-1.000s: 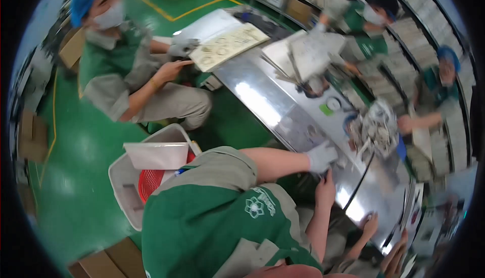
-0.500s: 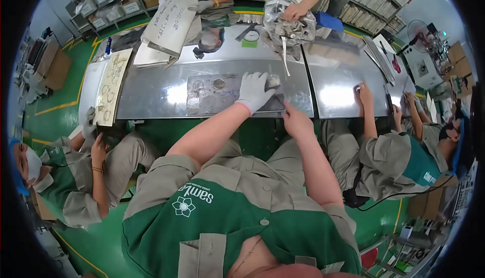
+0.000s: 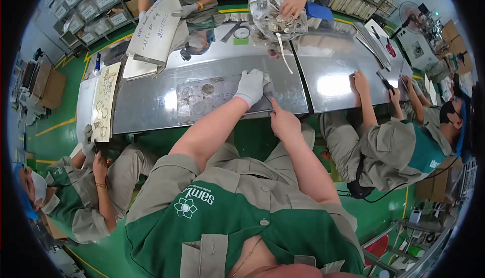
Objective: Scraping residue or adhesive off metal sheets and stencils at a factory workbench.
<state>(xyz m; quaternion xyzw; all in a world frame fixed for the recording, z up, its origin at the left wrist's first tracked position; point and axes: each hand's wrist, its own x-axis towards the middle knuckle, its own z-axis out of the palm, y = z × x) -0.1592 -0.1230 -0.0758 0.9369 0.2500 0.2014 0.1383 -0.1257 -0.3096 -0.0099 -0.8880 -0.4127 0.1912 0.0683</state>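
The gloved left hand (image 3: 250, 87) lies flat, fingers together, on a clear plastic sheet (image 3: 212, 96); the bare right hand (image 3: 283, 121), at its 5 o'clock, pinches the sheet's edge.

A factory assembly floor: people in matching green-and-grey uniforms sit around a long steel table (image 3: 151, 108), with shelves of labelled bins (image 3: 86, 5), a green floor (image 3: 55, 131) with yellow lines, and cardboard boxes (image 3: 48, 83) alongside.
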